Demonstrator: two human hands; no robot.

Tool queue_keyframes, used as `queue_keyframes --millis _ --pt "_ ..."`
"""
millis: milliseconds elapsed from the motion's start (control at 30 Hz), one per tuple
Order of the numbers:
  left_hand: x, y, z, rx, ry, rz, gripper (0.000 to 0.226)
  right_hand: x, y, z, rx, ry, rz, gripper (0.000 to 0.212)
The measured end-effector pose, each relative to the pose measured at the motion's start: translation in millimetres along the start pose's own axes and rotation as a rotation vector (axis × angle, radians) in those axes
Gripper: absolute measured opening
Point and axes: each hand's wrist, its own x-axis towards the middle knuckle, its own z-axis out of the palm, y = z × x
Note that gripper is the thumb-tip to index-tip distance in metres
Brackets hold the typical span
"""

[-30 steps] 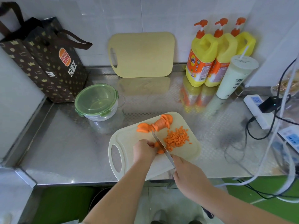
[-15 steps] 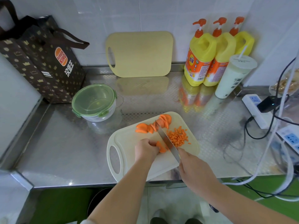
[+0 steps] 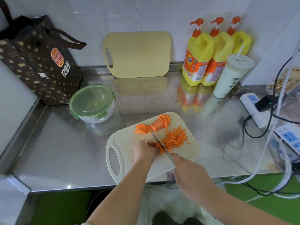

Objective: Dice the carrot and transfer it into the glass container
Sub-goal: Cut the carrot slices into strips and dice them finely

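On the white cutting board (image 3: 126, 143) my left hand (image 3: 145, 151) holds down a few carrot pieces (image 3: 159, 147) with curled fingers. My right hand (image 3: 188, 172) grips the handle of a knife (image 3: 159, 144), whose blade rests against those pieces. To the blade's right lies a pile of diced carrot (image 3: 176, 138). A row of carrot slices (image 3: 155, 125) sits at the board's far edge. The glass container (image 3: 92, 103), its green lid on, stands on the counter to the left.
A yellow cutting board (image 3: 138, 54) leans on the back wall. Three yellow soap bottles (image 3: 211, 56) and a white drink cup (image 3: 230, 78) stand at the back right. A brown paper bag (image 3: 40, 62) is at the left. Power strips (image 3: 253, 108) and cables lie at the right.
The knife lifted and shifted along the held carrot pieces, then came back down beside my left fingers. The diced pile is slightly larger. The camera view shifted a little.
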Motion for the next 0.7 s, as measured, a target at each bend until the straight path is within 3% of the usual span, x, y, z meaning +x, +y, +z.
queue_keyframes --millis 500,700 --pt "7 -4 1 0.03 -0.005 0.006 0.004 13 -3 5 -0.077 -0.117 0.04 0.028" --pt "10 -5 2 0.029 -0.002 0.014 0.003 18 -2 13 -0.064 -0.149 0.038 0.039"
